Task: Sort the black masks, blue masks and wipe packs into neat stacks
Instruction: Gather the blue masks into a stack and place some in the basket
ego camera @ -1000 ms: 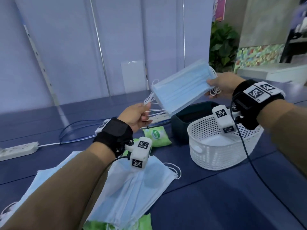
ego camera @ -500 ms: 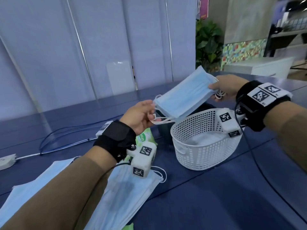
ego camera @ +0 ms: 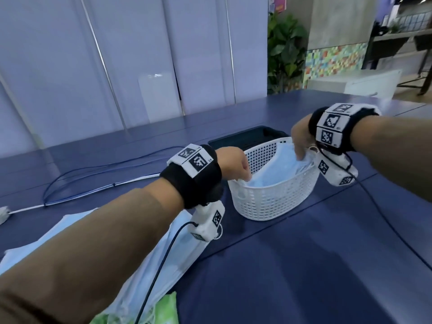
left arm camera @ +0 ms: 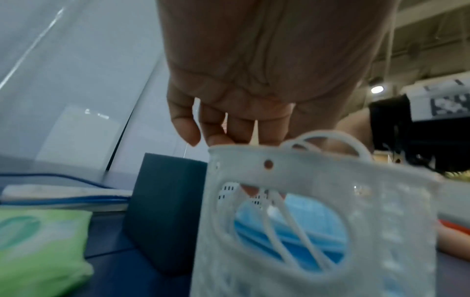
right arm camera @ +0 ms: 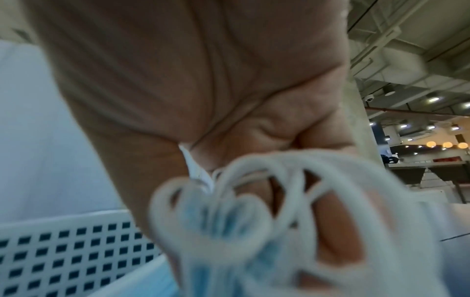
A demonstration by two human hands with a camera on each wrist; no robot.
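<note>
- Sagging into the white perforated plastic basket (ego camera: 268,202), the pale blue pleated masks (ego camera: 275,170) hang as one bundle, far end raised at the rim.
- Right hand (ego camera: 301,139) pinches that raised end, white ear loops (right arm camera: 254,201) bunched at its fingers; left hand (ego camera: 233,166) curls round the loops at the low end.
- Judged step: laying blue masks in the basket (not yet let go).
- Next move calls for lowering the raised end flat, then freeing both hands.
- More blue masks (ego camera: 173,258) and a green wipe pack (left arm camera: 38,247) wait on the dark blue table (ego camera: 304,265).

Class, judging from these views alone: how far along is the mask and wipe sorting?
Done: nothing is visibly finished. In hand: both hands, left hand and right hand, lower a bundle of blue masks into the white basket. Left: loose blue masks and green wipe packs on the table; no black masks visible.
</note>
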